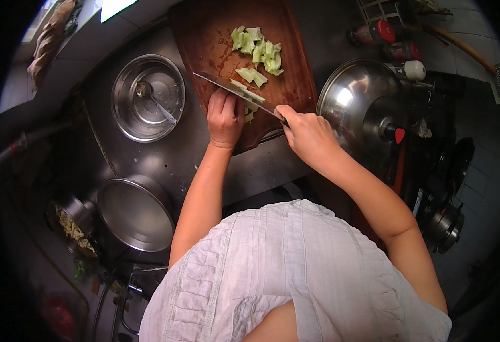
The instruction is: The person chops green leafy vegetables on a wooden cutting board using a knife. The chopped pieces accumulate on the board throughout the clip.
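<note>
My right hand [309, 134] is closed around the handle of a kitchen knife [232, 89], whose blade slants up to the left over a reddish-brown wooden cutting board [290, 55]. Just below the blade, the bent fingers of my left hand [225, 115] press on pale green vegetable pieces, partly hidden by the hand and blade. A few cut pieces [251, 77] lie beyond the blade. Farther up the board sits a loose pile of light green chopped vegetable [262, 51].
Left of the board stands a steel bowl [123, 98] holding a spoon [164, 110]. A larger steel basin [136, 216] is at lower left, beside a container of food pieces [74, 231]. A domed steel lid [348, 96] and red-lidded jars [384, 31] stand at right.
</note>
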Available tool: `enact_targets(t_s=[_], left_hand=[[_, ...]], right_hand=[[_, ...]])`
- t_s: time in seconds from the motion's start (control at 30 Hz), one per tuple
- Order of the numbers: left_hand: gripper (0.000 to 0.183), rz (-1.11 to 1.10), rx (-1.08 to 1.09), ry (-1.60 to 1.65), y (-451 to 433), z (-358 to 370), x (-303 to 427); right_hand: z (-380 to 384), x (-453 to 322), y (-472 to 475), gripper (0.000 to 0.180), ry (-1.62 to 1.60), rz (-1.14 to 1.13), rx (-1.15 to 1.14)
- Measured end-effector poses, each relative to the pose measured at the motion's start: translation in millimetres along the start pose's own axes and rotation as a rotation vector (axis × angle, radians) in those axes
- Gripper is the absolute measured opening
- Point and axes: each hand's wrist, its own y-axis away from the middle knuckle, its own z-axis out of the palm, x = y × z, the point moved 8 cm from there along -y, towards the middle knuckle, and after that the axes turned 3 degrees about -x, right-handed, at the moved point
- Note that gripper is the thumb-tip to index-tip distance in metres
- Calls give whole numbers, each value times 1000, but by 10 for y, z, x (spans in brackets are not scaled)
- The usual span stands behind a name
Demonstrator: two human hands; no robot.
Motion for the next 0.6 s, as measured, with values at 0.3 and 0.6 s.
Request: enact_targets(t_s=[0.3, 0.6], left_hand=[[27, -27, -26, -4, 46, 7, -43], [23, -22, 10, 5, -15, -15, 2]], right_hand=[[187, -53, -76, 18, 94, -14, 48], [300, 140, -319, 33, -131, 16, 85]])
